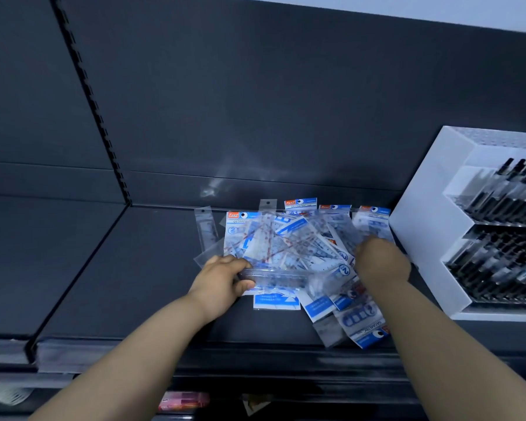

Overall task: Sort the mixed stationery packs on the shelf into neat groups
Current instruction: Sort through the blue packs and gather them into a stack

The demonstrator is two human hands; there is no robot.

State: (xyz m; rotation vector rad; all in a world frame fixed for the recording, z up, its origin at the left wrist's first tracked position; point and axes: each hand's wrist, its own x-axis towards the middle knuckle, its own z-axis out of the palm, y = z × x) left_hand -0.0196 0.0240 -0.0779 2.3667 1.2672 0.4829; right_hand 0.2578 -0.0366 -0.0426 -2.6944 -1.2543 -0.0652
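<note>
A pile of clear plastic stationery packs with blue and white cards (286, 244) lies in a mess on the dark flat shelf (119, 284), near the back wall. Some cards say "GEOMETRIC" in small letters, and some show a big "2" in a ring. Each card has a little orange tag, but its words are too small to read. The left hand (219, 282) reaches up and grips the end of a long clear plastic pack (277, 278) at the front of the pile, fingers on top and thumb under. The right hand (381, 259) reaches into the pile's right side. Its fingers are hidden, so I cannot tell if it holds anything. Just beside it stands a white plastic stand (422, 232) full of black pens (498, 202).
</note>
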